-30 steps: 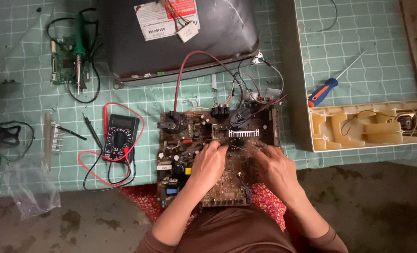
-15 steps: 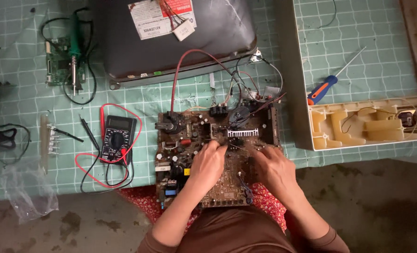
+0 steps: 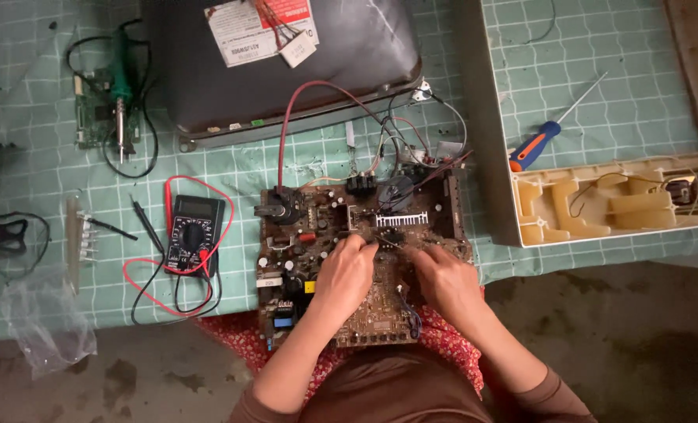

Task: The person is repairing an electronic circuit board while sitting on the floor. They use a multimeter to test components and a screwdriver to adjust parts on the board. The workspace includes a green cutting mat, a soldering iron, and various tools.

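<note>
Two hands work on a circuit board (image 3: pixel 364 258) at the near edge of the green counter (image 3: pixel 623 117).
Left hand (image 3: pixel 347 274) and right hand (image 3: pixel 447 282) rest mid-board, fingers curled narrow on small parts, seemingly probing them; a careful, light grip comes next. A multimeter (image 3: pixel 194 235) lies to the left.

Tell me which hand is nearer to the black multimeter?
Left. The left hand rests on the circuit board beside the multimeter; the right hand lies farther away.

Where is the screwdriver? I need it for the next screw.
In the head view, the screwdriver lies on the green mat at the upper right, past the circuit board, just above the cream plastic casing.
</note>
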